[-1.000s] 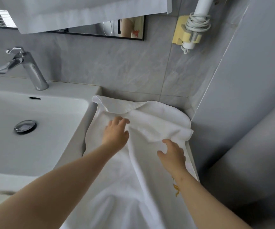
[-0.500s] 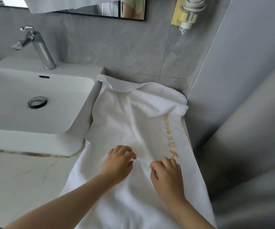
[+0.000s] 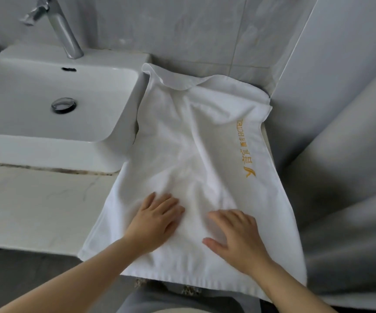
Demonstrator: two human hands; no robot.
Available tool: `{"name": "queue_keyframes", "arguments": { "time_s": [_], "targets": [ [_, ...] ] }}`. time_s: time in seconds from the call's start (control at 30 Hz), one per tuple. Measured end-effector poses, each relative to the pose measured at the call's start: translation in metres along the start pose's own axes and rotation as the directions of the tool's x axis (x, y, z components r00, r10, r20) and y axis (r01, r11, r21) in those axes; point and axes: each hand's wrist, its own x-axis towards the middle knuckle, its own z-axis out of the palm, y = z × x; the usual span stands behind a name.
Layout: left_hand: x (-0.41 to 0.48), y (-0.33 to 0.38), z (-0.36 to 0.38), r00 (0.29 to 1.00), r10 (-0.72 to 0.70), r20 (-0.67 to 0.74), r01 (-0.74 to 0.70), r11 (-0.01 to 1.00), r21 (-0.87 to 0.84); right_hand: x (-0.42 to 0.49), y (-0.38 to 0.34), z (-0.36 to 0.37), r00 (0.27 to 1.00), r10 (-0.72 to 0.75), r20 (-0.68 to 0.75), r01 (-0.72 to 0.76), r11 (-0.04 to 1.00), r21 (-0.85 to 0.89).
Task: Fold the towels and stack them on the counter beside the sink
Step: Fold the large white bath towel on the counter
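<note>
A white towel with gold lettering along its right side lies spread lengthwise on the counter to the right of the sink. Its far end bunches up against the back wall and its near end hangs over the counter's front edge. My left hand lies flat on the near part of the towel, fingers straight. A little to its right, my right hand also presses flat on the cloth, fingers spread.
The white basin with a chrome tap and drain fills the upper left. A marble counter runs in front of it. Grey tiled walls close the back and the right side.
Both hands have slid from the towel's far end toward me along the cloth, flattening it. The gold lettering has come into view. The camera has tilted down.
</note>
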Motion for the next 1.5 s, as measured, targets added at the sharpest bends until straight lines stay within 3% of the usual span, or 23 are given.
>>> {"name": "queue_keyframes", "arguments": {
  "time_s": [0.1, 0.23, 0.3, 0.43, 0.5, 0.57, 0.67, 0.8, 0.87, 1.0, 1.1, 1.23, 1.3, 1.37, 1.5],
  "targets": [
    [-0.011, -0.002, -0.001, 0.993, -0.024, 0.116, 0.017, 0.998, 0.058, -0.008, -0.003, 0.005, 0.994, -0.062, 0.086, 0.069, 0.994, -0.087],
    [-0.016, -0.001, 0.0, 0.961, -0.041, 0.275, 0.009, 0.993, 0.117, -0.004, -0.006, 0.003, 0.984, -0.032, 0.178, 0.035, 0.999, -0.012],
    [-0.013, -0.005, -0.001, 0.951, -0.027, 0.307, -0.02, 0.989, 0.148, 0.002, -0.007, 0.0, 0.985, -0.005, 0.172, 0.001, 1.0, 0.024],
    [0.004, -0.009, -0.012, 0.944, 0.051, 0.325, -0.078, 0.995, 0.07, 0.022, 0.0, -0.018, 0.94, 0.067, 0.335, -0.131, 0.976, 0.173],
    [0.011, -0.012, -0.015, 0.937, 0.05, 0.346, -0.061, 0.998, 0.021, 0.03, 0.003, -0.02, 0.959, 0.102, 0.263, -0.128, 0.988, 0.082],
    [0.016, -0.009, -0.018, 0.97, 0.047, 0.239, -0.067, 0.995, 0.075, 0.036, -0.003, -0.02, 0.985, 0.11, 0.13, -0.103, 0.993, -0.063],
    [0.016, -0.003, -0.013, 0.998, 0.04, -0.046, -0.039, 0.999, 0.026, 0.036, -0.013, -0.013, 0.997, 0.064, 0.051, -0.054, 0.983, -0.173],
    [0.012, 0.009, -0.01, 0.989, 0.075, -0.13, -0.086, 0.992, -0.088, 0.027, -0.011, -0.004, 0.999, -0.014, 0.048, 0.024, 0.976, -0.218],
    [0.016, 0.004, -0.009, 0.987, 0.037, -0.159, -0.052, 0.995, -0.09, 0.024, -0.004, 0.001, 0.998, -0.033, 0.044, 0.04, 0.987, -0.157],
    [0.029, 0.004, -0.023, 0.997, -0.076, 0.009, 0.077, 0.988, -0.135, 0.02, 0.006, -0.003, 0.992, -0.076, 0.098, 0.079, 0.996, -0.03],
    [0.033, 0.004, -0.025, 0.984, -0.141, 0.109, 0.155, 0.98, -0.129, 0.015, 0.007, -0.015, 0.918, -0.054, 0.394, 0.053, 0.998, 0.015],
    [0.018, 0.01, -0.034, 0.948, -0.072, 0.309, 0.086, 0.996, -0.032, 0.011, 0.011, -0.02, 0.857, -0.099, 0.505, 0.122, 0.992, -0.014],
    [0.007, 0.012, -0.034, 0.919, -0.01, 0.394, -0.01, 0.999, 0.049, 0.012, 0.012, -0.018, 0.891, -0.116, 0.44, 0.146, 0.989, -0.036],
    [0.004, 0.013, -0.03, 0.922, 0.045, 0.385, -0.099, 0.988, 0.12, 0.014, 0.011, -0.014, 0.934, -0.099, 0.344, 0.127, 0.99, -0.061],
    [0.012, 0.021, -0.036, 0.909, -0.004, 0.417, -0.067, 0.985, 0.156, 0.019, 0.006, -0.003, 0.977, -0.149, 0.15, 0.166, 0.98, -0.11]
  ]
}}
